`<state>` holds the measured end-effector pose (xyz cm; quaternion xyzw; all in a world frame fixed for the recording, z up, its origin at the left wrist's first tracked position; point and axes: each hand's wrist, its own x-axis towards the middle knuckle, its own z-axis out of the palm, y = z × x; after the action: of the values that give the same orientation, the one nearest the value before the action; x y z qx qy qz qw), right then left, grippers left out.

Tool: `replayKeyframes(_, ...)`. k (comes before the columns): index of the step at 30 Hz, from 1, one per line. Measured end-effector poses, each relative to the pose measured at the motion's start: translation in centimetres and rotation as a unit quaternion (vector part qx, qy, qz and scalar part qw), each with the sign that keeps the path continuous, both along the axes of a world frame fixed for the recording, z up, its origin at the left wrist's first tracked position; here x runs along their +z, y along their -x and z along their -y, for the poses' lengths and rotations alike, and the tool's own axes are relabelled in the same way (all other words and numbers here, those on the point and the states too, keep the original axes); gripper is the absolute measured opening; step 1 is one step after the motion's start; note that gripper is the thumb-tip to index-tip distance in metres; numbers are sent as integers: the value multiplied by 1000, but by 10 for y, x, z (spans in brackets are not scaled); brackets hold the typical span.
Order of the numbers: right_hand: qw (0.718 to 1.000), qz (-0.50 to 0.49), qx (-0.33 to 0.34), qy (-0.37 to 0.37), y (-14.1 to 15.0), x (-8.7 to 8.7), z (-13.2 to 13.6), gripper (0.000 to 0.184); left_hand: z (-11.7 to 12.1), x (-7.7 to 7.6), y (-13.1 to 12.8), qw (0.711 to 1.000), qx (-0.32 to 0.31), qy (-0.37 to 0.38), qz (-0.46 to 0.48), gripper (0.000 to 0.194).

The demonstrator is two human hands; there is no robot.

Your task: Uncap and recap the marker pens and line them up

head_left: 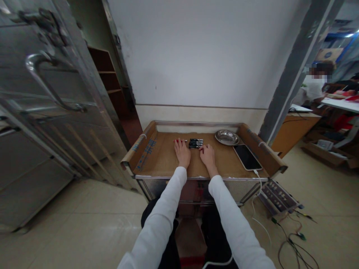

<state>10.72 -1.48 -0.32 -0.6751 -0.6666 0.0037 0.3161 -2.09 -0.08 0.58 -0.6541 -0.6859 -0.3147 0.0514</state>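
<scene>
My left hand (pixel 183 153) lies on the brown cardboard lining of the cart top, fingers stretched out and a little spread. Its fingertips rest by a slim item with a red end (pixel 175 141), partly covered by the fingers. Just right of it is a row of several slim black, pen-like items with silvery parts (pixel 195 143), side by side. My right hand (pixel 208 156) is at the lower right end of this row, its fingers bent and drawn together. Whatever its fingertips hold, if anything, is hidden.
A round metal dish (pixel 227 137) stands at the back right. Before it lies a phone (pixel 248 157) with a white cable (pixel 259 183) hanging over the edge. Cardboard flaps (pixel 146 147) wall the sides. An electrical box (pixel 280 198) and wires are on the floor; a person sits far right.
</scene>
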Motion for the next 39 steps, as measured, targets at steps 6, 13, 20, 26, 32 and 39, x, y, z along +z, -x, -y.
replayKeyframes(6,1000,8,-4,4,1,0,2,25,-3,-3,-1,999,-13,48,-8,52)
replayKeyframes(13,1000,0,17,-10,1,4,8,25,0,-1,-3,999,30,27,-14,56)
replayKeyframes(20,1000,1,16,-9,2,5,8,24,1,-1,-5,998,36,34,-27,47)
replayKeyframes(26,1000,-13,22,-11,1,3,6,25,7,7,-6,993,115,22,-19,32)
replayKeyframes(32,994,-56,44,-79,2,1,2,45,6,10,-4,997,-62,44,-7,33)
replayKeyframes(39,992,-55,75,-83,0,0,1,38,1,2,-5,948,-294,-16,123,16)
